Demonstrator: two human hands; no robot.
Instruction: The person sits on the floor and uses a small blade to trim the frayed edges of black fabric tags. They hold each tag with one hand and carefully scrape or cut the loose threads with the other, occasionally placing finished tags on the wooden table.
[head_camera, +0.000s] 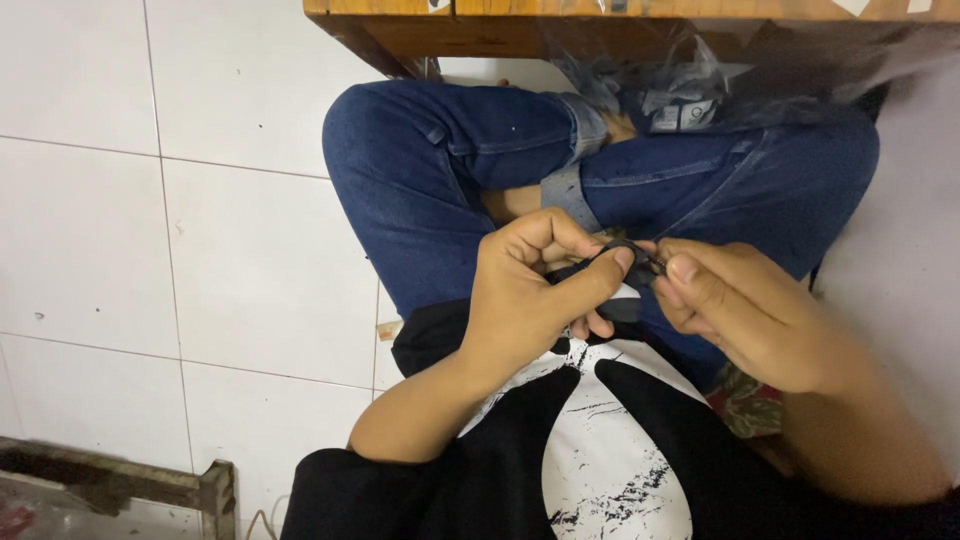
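Up close, small black piece (628, 252), pinched between both hands' fingers (610, 268)

L grip (530, 290) & R grip (735, 305) pinched shut, fingertips meeting.

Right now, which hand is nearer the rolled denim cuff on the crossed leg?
Left. The left hand sits just below the rolled denim cuff; the right hand is farther off to the side, both pinching a small black piece.

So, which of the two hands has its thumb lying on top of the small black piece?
The left hand: its thumb lies along the top of the small black piece. The right hand pinches it from the other side, thumb tip at its edge.
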